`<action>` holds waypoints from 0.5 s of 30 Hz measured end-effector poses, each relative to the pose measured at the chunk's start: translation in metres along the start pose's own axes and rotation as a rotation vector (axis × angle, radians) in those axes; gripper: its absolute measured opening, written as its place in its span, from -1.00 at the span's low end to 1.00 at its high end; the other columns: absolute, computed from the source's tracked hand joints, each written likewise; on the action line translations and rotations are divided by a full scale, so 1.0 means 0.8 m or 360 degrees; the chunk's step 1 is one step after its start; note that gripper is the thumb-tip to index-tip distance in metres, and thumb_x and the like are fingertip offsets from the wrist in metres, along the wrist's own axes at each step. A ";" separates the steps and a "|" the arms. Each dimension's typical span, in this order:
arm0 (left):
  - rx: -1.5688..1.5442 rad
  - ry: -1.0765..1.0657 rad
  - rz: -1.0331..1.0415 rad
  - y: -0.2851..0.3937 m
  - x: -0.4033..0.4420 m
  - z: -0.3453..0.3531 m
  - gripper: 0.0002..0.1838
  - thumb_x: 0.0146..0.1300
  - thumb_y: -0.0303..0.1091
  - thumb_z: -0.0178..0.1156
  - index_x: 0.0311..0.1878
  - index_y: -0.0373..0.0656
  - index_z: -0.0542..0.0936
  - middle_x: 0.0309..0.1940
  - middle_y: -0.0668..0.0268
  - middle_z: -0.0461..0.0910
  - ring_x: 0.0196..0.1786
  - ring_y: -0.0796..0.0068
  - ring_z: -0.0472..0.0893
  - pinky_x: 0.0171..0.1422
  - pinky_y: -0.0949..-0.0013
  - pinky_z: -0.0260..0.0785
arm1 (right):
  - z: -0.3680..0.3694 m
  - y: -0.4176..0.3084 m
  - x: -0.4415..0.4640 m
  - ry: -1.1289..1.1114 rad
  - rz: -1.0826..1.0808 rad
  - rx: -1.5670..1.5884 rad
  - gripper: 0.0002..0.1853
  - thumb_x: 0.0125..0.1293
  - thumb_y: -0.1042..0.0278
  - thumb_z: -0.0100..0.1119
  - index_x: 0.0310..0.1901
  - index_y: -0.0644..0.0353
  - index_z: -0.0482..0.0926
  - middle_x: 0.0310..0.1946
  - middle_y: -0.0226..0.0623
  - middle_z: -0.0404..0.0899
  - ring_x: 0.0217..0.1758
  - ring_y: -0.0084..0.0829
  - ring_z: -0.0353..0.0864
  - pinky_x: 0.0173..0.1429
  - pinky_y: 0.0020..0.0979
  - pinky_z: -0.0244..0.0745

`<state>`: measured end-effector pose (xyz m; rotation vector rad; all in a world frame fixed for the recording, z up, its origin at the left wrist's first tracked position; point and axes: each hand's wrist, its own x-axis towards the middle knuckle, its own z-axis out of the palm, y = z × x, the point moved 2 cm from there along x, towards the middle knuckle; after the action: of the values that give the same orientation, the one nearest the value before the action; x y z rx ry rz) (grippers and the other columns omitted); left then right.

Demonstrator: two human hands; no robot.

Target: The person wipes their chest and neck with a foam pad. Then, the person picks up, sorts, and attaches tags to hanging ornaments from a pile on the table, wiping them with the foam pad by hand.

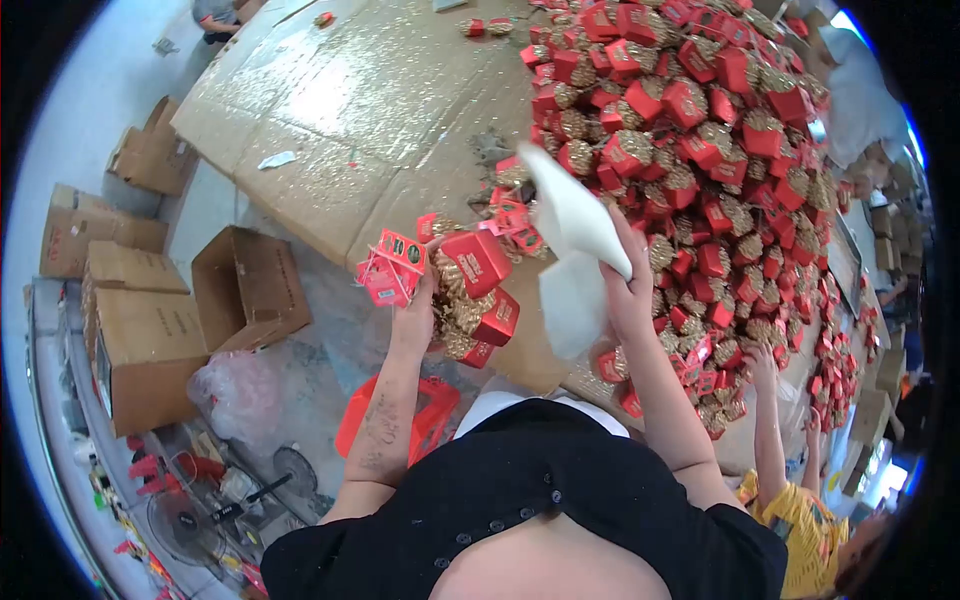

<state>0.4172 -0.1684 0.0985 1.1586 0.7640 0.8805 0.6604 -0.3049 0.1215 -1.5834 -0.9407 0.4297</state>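
My left hand (424, 300) is closed round a bunch of red and gold ornaments (474, 264), with red printed tags (396, 268) hanging on its left side. To the right, my right hand (628, 272) grips a white plastic bag (575, 215), whose upper end is blurred and whose lower part hangs between my hands. A few more red and gold pieces (515, 215) lie on the cardboard-covered table (400, 130) just past my hands. A large heap of the same ornaments (690, 120) rises beyond my right hand.
Cardboard boxes (150, 335) stand on the floor at left, near a pink plastic bag (237, 392) and a fan (185, 525). A red bag (425, 420) is by my left forearm. A person in yellow (800, 530) reaches into the heap at right; another person (215, 18) is at upper left.
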 end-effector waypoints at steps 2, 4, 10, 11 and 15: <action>0.0013 0.0196 -0.0272 -0.002 0.005 0.032 -0.57 0.44 -0.22 0.07 0.28 -0.22 0.41 0.12 0.34 0.50 0.17 0.53 0.46 0.28 0.36 0.28 | -0.003 -0.057 0.001 0.0009 -0.0722 -0.0350 -0.19 0.00 0.69 0.13 0.34 -0.21 0.41 0.34 -0.20 0.33 0.25 -0.24 0.50 0.25 -0.37 0.42; -0.0331 0.0043 -0.0267 -0.035 0.022 0.048 -0.62 0.49 -0.28 -0.01 0.28 -0.20 0.41 0.09 0.38 0.50 0.09 0.52 0.47 0.23 0.33 0.31 | -0.005 -0.057 -0.021 -0.0800 -0.0637 -0.0640 -0.14 -0.09 0.66 0.18 0.29 -0.42 0.44 0.44 -0.19 0.21 0.22 -0.16 0.54 0.18 -0.34 0.51; -0.0459 -0.0034 -0.0248 -0.047 0.071 0.116 -0.70 0.47 -0.26 0.02 0.11 -0.23 0.53 -0.04 0.33 0.55 -0.05 0.55 0.54 0.05 0.32 0.44 | -0.136 0.006 -0.041 -0.0023 0.0184 -0.1302 -0.49 -0.02 0.64 0.03 -0.02 -0.06 0.68 0.19 -0.30 0.53 0.02 -0.25 0.66 0.04 -0.26 0.59; -0.0266 -0.0098 -0.0187 -0.071 0.081 0.117 -0.66 0.46 -0.29 0.03 0.20 -0.23 0.47 0.05 0.28 0.55 0.01 0.47 0.57 0.08 0.28 0.48 | -0.143 -0.022 -0.039 0.0305 -0.0040 -0.1025 -0.56 0.04 0.52 0.12 -0.02 -0.10 0.68 0.12 -0.26 0.57 -0.03 -0.22 0.68 -0.02 -0.29 0.61; -0.1416 -0.1508 -0.0516 -0.071 0.061 0.190 -0.30 0.44 -0.08 0.03 0.49 -0.21 0.06 0.46 0.09 0.16 0.45 0.09 0.24 0.51 -0.02 0.09 | -0.126 -0.061 -0.055 -0.0340 -0.0033 -0.0728 -0.51 0.09 0.57 0.18 0.12 0.07 0.58 0.12 -0.14 0.55 0.04 -0.18 0.62 0.14 -0.31 0.54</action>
<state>0.5822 -0.2005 0.0763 0.4981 -0.2362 0.2417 0.6904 -0.4037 0.1829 -1.9635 -1.2840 0.3920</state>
